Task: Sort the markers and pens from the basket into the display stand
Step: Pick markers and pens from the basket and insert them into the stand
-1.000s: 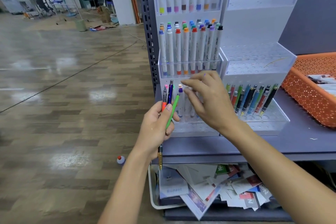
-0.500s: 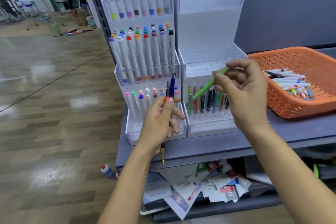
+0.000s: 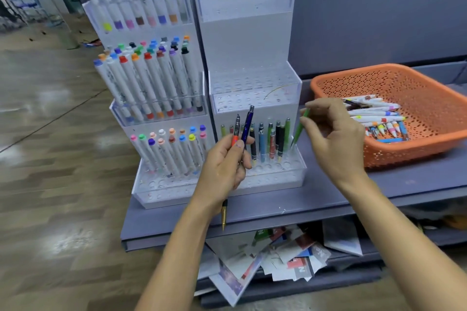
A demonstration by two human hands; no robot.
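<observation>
L grip (image 3: 222,166), nearest: clenched round a few pens (image 3: 247,124), tips down. R grip (image 3: 333,139), to its right: pinches green pen (image 3: 299,129), tip at the pen row's end, not yet seated. Display stand (image 3: 252,33), beyond both: markers mostly stocked, upper pen tiers bare. Basket (image 3: 379,68), right of R grip: many items left; est. approx. halfway.
</observation>
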